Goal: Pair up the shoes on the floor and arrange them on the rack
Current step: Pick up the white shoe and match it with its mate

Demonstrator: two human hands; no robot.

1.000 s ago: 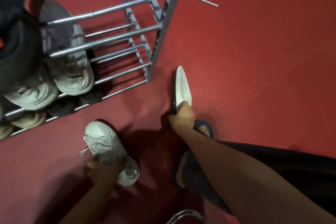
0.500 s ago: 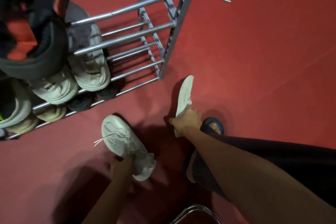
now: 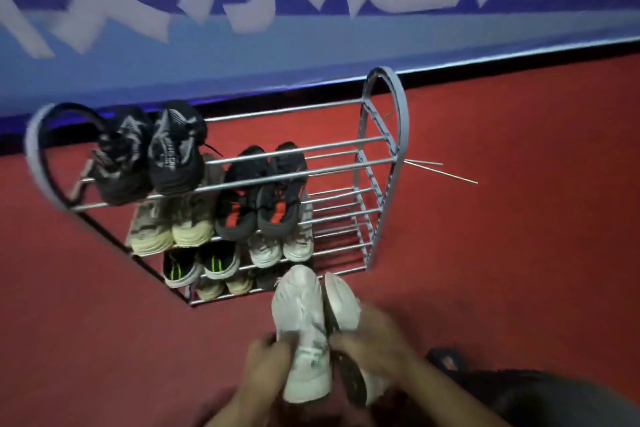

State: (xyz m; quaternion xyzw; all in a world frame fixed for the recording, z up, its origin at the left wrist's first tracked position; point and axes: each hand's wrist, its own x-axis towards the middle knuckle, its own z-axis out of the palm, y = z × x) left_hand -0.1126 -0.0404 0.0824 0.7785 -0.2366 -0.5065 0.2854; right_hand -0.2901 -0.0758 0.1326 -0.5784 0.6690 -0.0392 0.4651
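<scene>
Two white sneakers are held side by side, toes pointing at the rack. My left hand point(image 3: 266, 362) grips the left white sneaker point(image 3: 301, 319), which is upright. My right hand point(image 3: 375, 336) grips the right white sneaker point(image 3: 341, 305), which is turned on its side. A grey metal shoe rack point(image 3: 384, 146) stands just beyond them against the wall. Its left and middle parts hold several pairs: black ones point(image 3: 152, 152) on top, black-and-red ones point(image 3: 259, 198), beige ones point(image 3: 169, 229), white ones point(image 3: 280, 246) and dark ones with green marks point(image 3: 197, 265).
The right ends of the rack's shelves point(image 3: 343, 204) hold no shoes. Loose thin metal rods point(image 3: 443, 172) lie on the red floor to the right of the rack. A blue banner wall point(image 3: 311, 28) rises behind. My foot in a blue sandal point(image 3: 446, 359) is at the lower right.
Both hands have lifted the white sneakers off the floor and brought them together. The view has tilted up, so the whole rack and the wall show.
</scene>
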